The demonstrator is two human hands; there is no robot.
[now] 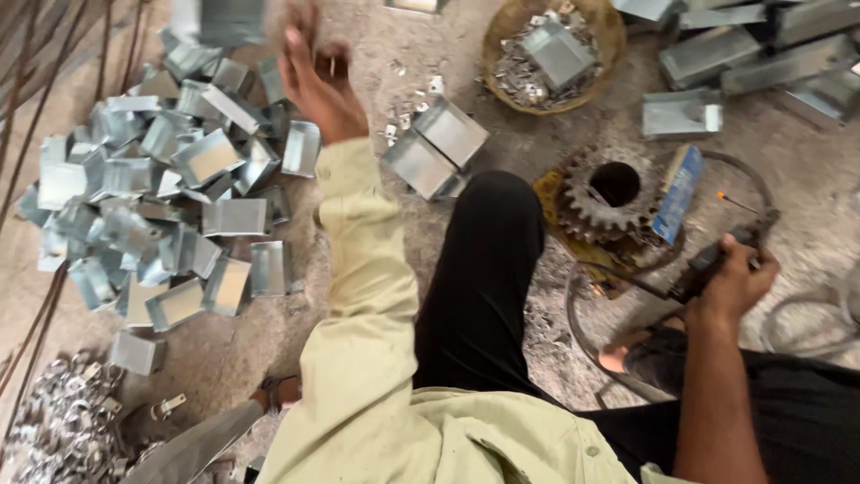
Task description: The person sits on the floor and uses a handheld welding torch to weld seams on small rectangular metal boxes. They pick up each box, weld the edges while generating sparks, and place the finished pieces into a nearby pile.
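My left hand is stretched out over the floor with its fingers spread and nothing gripped. A blurred folded sheet-metal piece hangs just beyond its fingertips, above a big pile of similar shiny metal pieces. My right hand rests by my knee, closed around a dark tool handle that points toward a rusty gear wheel. Two more metal pieces lie between the hands, just past my black-trousered knee.
A woven basket at the top holds small metal bits and one folded piece. Longer metal channels lie top right. A blue box leans on the gear. Small shiny clips are heaped bottom left, rods along the left edge.
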